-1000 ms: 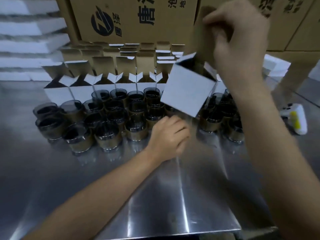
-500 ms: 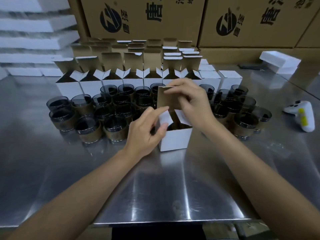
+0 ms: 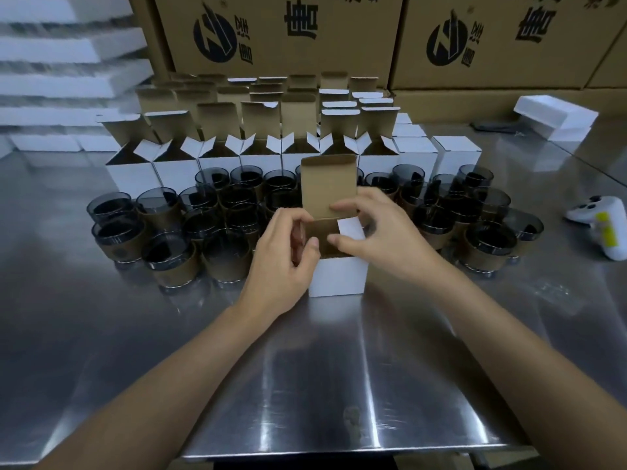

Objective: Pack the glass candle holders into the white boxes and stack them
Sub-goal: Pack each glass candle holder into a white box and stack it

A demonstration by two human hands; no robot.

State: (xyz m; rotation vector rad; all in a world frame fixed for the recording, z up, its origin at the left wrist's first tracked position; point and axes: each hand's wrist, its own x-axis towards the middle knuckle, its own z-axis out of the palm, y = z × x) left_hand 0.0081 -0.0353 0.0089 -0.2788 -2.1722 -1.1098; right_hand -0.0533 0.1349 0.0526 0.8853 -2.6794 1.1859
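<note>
- One white box stands on the steel table, near the middle, with its brown lid flap upright.
- The left hand curls round the box's left edge, thumb at the front rim, gripping it.
- The right hand pinches at the top opening, forefinger against the lid flap and thumb on the white right side flap.
- I cannot tell whether anything is inside.
- Dark glass candle holders with brown bands crowd the table to the left, right and far side of the box.
- Behind them stand rows of open boxes, with closed boxes to the far right.
- Printed cartons line the far side, with foam slabs at far left.
- A white handheld device lies at right.
</note>
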